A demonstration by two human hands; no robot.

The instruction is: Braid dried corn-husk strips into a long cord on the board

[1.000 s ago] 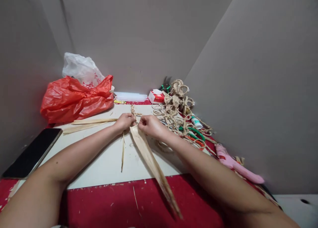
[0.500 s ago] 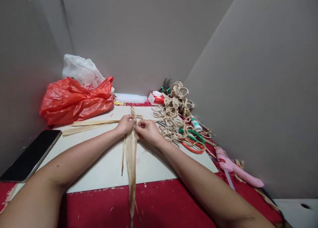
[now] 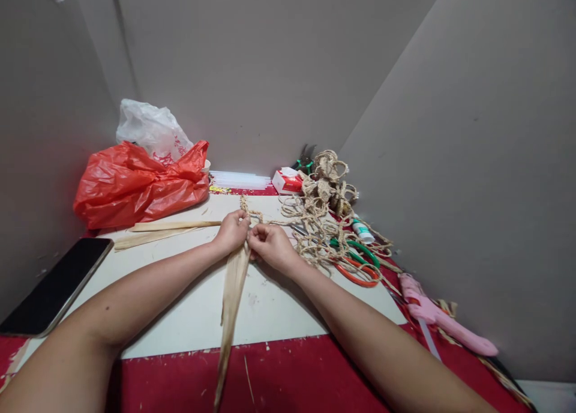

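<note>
My left hand and my right hand meet over the white board, both with fingers pinched. Between them is a strand of dried leaf fibre; its wide tan strip hangs down toward me past the board's near edge. Just beyond my fingertips a braided cord made of similar fibre runs away from me, and it seems joined to the strip, though my fingers cover the join. Left of my left hand, loose dried leaf strips lie on the board.
A tangle of braided cord covers the right side, with green and orange scissor handles in it. Further right is a pink glue gun. A phone and red plastic bag sit left. Glue sticks and a tissue pack stand behind.
The hanging strip's lower end has swung to the left. Both hands stay pinched at the same place on the strand, and the whole view has shifted slightly.
</note>
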